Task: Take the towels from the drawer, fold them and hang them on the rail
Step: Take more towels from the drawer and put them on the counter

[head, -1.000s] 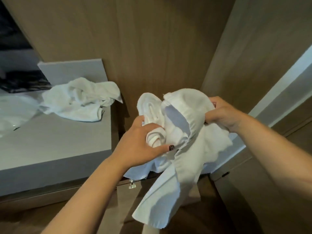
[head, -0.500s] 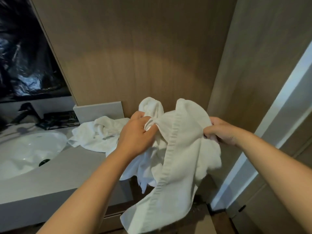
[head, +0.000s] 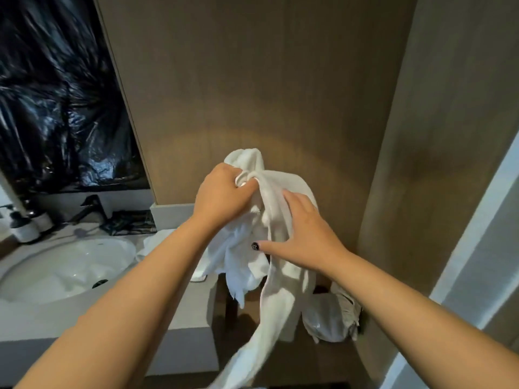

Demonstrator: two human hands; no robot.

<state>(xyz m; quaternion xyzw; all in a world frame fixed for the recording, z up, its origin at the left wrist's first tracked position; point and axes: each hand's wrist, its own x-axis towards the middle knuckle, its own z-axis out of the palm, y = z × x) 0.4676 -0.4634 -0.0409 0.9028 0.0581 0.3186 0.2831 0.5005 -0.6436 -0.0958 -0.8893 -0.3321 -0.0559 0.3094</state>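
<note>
Towel (head: 276, 299) — a white one, bunched and unfolded — hangs in the air in front of a brown wood-grain wall panel (head: 252, 80), held up by both hands near the middle of the view. The left hand (head: 222, 196) has its grip clamped on a gathered knot of cloth at the towel's top, fingers curled tight round it, with a hump of fabric sticking up at 12 o'clock from the fist. The right hand (head: 306, 234) lies just at 4 o'clock from the left one, on the towel's hemmed edge; its fingers are curled over the cloth and the dark-nailed thumb points toward 9 o'clock, pressing against the fabric — its grip is closed on the towel too. From the hands a long band of towel trails down toward 6 o'clock, blurred at its lower end.

At 9 o'clock from the hands stands the grey worktop (head: 185, 310) with a white sink (head: 64, 270) set into it. A second white towel (head: 157, 242) lies crumpled on the worktop, mostly hidden behind the left forearm. Two dark-capped bottles (head: 26, 228) and a black tap (head: 91, 207) sit at the far left, under a sheet of black plastic (head: 61, 94). Low at 5 o'clock, a pale crumpled bag (head: 331, 318) rests near the floor.
</note>
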